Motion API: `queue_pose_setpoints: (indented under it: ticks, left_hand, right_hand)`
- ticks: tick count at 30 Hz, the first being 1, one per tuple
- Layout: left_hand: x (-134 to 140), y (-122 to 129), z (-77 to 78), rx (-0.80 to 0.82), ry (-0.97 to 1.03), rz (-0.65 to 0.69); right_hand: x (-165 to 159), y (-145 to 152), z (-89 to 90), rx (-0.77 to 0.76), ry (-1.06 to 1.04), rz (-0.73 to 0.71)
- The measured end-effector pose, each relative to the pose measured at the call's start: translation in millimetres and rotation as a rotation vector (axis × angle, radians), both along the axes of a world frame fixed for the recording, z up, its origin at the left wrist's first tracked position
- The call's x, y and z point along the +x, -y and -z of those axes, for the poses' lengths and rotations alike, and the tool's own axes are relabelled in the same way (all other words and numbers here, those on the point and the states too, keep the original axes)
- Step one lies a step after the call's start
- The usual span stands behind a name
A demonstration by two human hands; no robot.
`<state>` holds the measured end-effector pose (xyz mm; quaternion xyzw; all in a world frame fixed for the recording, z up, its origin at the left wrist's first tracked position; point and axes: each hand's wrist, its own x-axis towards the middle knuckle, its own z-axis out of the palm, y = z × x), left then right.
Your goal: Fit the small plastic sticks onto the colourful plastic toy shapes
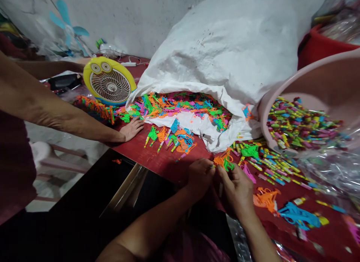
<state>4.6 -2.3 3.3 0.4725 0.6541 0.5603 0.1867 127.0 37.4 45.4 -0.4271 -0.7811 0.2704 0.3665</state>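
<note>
My left hand (200, 176) and my right hand (238, 187) meet at the table's front edge, both with fingers closed. Between them is an orange openwork plastic piece (222, 160), with a green plastic piece (229, 165) against my right fingers. The left fingertips pinch at the orange piece's left end; what exactly they grip is too small to tell. To the left lies a group of coloured plastic pieces (182, 140) with striped tubes attached. Loose striped tubes (270, 160) are scattered beyond my right hand, with a green openwork piece (250, 151) on them.
A large white sack (225, 48) lies open, full of coloured plastic pieces (180, 104). At right, a tilted pink tub (312, 82) holds many striped tubes. A co-worker's hand (132, 129) rests on the red table (152, 160), near a yellow fan (111, 82).
</note>
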Motion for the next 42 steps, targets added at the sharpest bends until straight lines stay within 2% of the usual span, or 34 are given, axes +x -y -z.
queue_pose_setpoints:
  ticks: [5,13,17,20,25,31,33,36,39,42]
  left_hand:
    - [0,0,-1.3,0.000,0.074,-0.042]
    - [-2,-1,-2.1,-0.051,0.121,-0.026]
    - [-2,-1,-2.1,-0.065,0.031,-0.027]
    - [-1,-1,0.9,-0.049,-0.108,-0.024]
    - [2,-1,7.7,-0.058,-0.274,0.009]
    - [-2,-3,6.1,-0.190,-0.237,0.041]
    - [-14,-3,1.4,-0.211,-0.211,0.014]
    - [-51,-2,-12.3,-0.218,-0.212,-0.173]
    - [-101,0,-28.2,-0.257,-0.200,-0.362]
    - [-138,0,-33.6,-0.281,-0.256,-0.512]
  right_hand:
    - [5,1,4.5,0.007,-0.043,0.096]
    - [5,5,10.7,0.077,0.008,0.017]
    - [4,5,10.5,0.115,0.008,0.007]
    - [6,3,9.1,0.063,0.005,-0.006]
    - [7,-7,1.9,-0.170,-0.043,-0.076]
    - [-5,-5,7.2,-0.177,-0.025,-0.078]
    - [-2,-5,11.8,-0.217,-0.024,-0.138]
    - [12,-22,14.1,-0.155,-0.002,-0.118]
    - [29,-57,9.5,0.134,0.172,0.078]
    - [35,-96,0.3,0.376,0.575,0.142]
